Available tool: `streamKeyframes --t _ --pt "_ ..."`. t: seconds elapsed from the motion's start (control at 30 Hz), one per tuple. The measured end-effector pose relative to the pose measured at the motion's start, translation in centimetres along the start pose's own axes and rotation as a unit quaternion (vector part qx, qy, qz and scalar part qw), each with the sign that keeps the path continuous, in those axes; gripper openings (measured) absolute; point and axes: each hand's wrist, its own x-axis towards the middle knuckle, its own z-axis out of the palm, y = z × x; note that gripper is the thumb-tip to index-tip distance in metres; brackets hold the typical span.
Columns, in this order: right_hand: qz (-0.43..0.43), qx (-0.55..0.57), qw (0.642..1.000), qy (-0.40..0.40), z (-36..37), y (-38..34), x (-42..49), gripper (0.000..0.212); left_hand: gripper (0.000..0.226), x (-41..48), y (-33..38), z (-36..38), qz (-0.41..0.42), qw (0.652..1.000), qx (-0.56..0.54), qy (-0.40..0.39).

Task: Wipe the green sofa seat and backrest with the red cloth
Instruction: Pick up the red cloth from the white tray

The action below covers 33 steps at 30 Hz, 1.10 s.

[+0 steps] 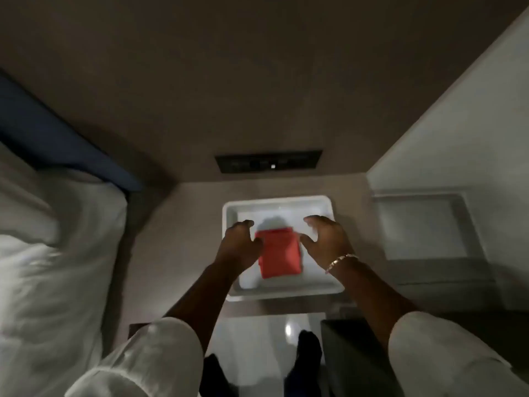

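Observation:
A folded red cloth (279, 253) lies in a white tray (286, 202) on a bedside table. My left hand (239, 245) hovers at the cloth's left edge, fingers curled and apart; its thumb seems to touch the cloth. My right hand (326, 237), with a gold bracelet on the wrist, is spread open just right of the cloth and holds nothing. No green sofa is in view.
A bed with white bedding (51, 253) and a blue headboard (57, 133) fills the left. A dark switch panel (269, 161) sits on the wall behind the tray. A white cabinet (446, 196) stands at the right. The floor and my feet (309, 348) show below.

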Motion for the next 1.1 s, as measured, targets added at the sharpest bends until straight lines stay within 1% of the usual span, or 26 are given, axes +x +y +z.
streamKeyframes --t 0.07,0.1,0.13,0.2,0.27,0.33,0.37,0.43,0.5,0.67,0.77,0.87,0.97,1.03,1.1 --pt "0.048 0.012 0.999 -0.015 3.3 2.1 1.2 0.044 0.06 2.0 -1.3 3.3 -0.068 0.997 -0.038 -0.014" --pt "0.067 0.022 0.997 -0.021 5.0 3.0 1.6 0.04 0.057 2.8 -2.0 4.9 -0.093 0.994 -0.063 -0.017" --pt "0.089 0.029 0.995 -0.027 6.0 3.2 1.8 0.033 0.052 3.4 -2.4 5.7 -0.112 0.99 -0.09 -0.014" --pt "0.12 0.077 0.99 0.002 8.5 4.2 2.4 0.019 0.044 4.3 -3.3 8.1 -0.137 0.978 -0.159 0.02" --pt "0.148 0.133 0.979 0.05 9.9 4.6 2.9 0.015 0.044 5.1 -3.9 9.6 -0.153 0.964 -0.207 0.075" --pt "0.166 0.171 0.968 0.077 10.7 4.6 3.0 0.018 0.04 5.5 -4.4 10.4 -0.159 0.947 -0.25 0.121" --pt "0.165 0.183 0.966 0.084 10.9 4.5 3.0 0.02 0.036 5.4 -4.4 10.4 -0.16 0.941 -0.269 0.128" --pt "0.168 0.201 0.96 0.101 10.4 4.0 2.2 0.021 0.027 4.4 -3.8 9.8 -0.157 0.934 -0.299 0.118" --pt "0.183 0.238 0.945 0.131 9.1 3.3 0.7 0.024 0.025 2.7 -2.9 8.6 -0.134 0.936 -0.31 0.1" --pt "0.215 0.357 0.884 0.213 4.3 0.1 -6.4 0.028 0.036 -4.1 1.2 4.5 -0.076 0.941 -0.325 0.05" --pt "0.235 0.403 0.836 0.29 0.5 -1.8 -13.2 0.029 0.042 -10.4 4.3 2.2 -0.014 0.952 -0.306 -0.012" --pt "0.237 0.445 0.782 0.367 -2.8 -2.8 -20.5 0.028 0.038 -16.0 7.2 1.6 0.059 0.953 -0.286 -0.08" --pt "0.253 0.479 0.733 0.412 -5.2 -2.6 -27.9 0.028 0.039 -21.7 9.5 3.2 0.121 0.949 -0.254 -0.145" --pt "0.272 0.512 0.684 0.443 -6.2 -1.5 -33.0 0.029 0.037 -25.8 10.7 5.6 0.156 0.941 -0.237 -0.187" --pt "0.287 0.536 0.638 0.473 -6.6 0.6 -38.3 0.026 0.032 -29.8 11.4 9.1 0.185 0.932 -0.214 -0.229"
